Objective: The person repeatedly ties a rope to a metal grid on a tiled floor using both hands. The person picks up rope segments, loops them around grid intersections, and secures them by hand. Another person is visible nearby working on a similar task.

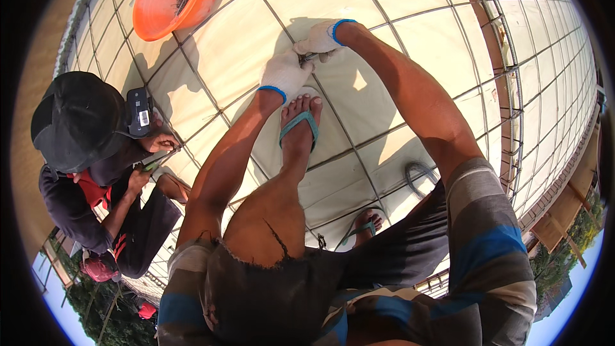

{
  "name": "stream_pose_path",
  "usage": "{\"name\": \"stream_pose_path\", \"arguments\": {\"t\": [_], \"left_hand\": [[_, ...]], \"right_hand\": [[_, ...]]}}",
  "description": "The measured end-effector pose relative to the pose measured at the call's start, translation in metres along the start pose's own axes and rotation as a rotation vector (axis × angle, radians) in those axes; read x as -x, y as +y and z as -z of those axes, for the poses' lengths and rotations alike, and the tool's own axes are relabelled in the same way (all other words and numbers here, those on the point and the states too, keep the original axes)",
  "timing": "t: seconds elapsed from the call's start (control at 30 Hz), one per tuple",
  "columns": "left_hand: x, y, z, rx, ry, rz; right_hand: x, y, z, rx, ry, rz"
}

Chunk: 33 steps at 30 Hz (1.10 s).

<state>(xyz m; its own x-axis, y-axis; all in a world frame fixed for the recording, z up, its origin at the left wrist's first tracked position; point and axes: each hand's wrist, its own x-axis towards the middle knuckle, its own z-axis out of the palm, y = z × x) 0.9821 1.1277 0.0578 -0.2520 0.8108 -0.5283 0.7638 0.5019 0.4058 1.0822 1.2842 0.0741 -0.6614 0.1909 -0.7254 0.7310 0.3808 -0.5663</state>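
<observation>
Both of my hands meet over a crossing of the steel rebar grid (pixel 332 110), just ahead of my front foot. My left hand (pixel 286 73), in a white knit glove with a blue cuff, has its fingers curled in at the crossing. Coming from the right, my right hand (pixel 319 38) wears a matching glove and is also closed there. A short dark metal piece (pixel 309 57) shows between the two gloves. Its kind, and which hand grips it, cannot be made out because the fingers cover most of it.
An orange bucket (pixel 164 1) with thin wire pieces inside stands at the far left. A wire coil (pixel 419 178) lies by my right knee. At left a co-worker in a black cap (pixel 77 118) crouches, hands at a bar. A raised rebar bundle (pixel 510 90) runs along the right.
</observation>
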Motion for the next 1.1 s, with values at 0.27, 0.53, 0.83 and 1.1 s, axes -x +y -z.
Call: {"name": "stream_pose_path", "arguments": {"t": [0.27, 0.53, 0.83, 1.1], "left_hand": [[-0.046, -0.014, 0.015, -0.523, -0.144, -0.396], [-0.008, -0.047, 0.006, 0.194, 0.085, -0.081], [-0.01, -0.037, -0.025, 0.18, -0.034, -0.065], [-0.096, 0.026, 0.046, -0.865, -0.405, -0.69]], "right_hand": [[-0.002, 0.022, -0.082, 0.494, 0.3, 0.083], [0.012, 0.041, -0.066, -0.041, 0.272, -0.068], [-0.021, -0.002, -0.036, 0.734, 0.213, 0.219], [0.0, -0.004, -0.151, -0.194, 0.892, -0.201]]}}
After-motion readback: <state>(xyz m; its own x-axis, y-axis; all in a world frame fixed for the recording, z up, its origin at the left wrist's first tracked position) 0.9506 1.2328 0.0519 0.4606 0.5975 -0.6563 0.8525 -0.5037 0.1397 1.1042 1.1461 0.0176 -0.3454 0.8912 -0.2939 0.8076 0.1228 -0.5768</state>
